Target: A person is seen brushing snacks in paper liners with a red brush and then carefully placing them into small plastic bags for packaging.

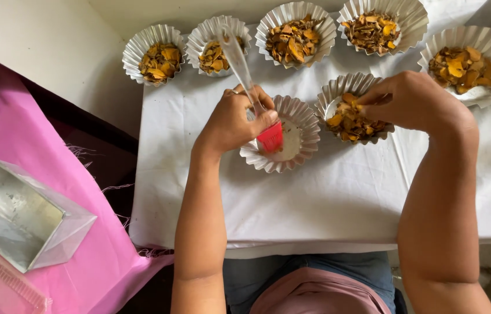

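Now left hand [231, 122] holds brush [270, 137] (red-tipped) inside empty foil cup [300, 119].

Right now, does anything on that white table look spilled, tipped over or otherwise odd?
Nothing looks spilled or damaged. One fluted foil cup has no orange chips in it, unlike the six filled ones; the left hand holds a red-bristled brush with a clear handle inside it. The right hand rests on a neighbouring filled foil cup.

- brush [269, 136] sits in the near-middle mould [303, 125], left hand [231, 125] on it
- right hand [411, 102] over the filled mould [347, 87] just right
- five filled moulds [292, 17] lined up far
- tin [36, 232] way left, near
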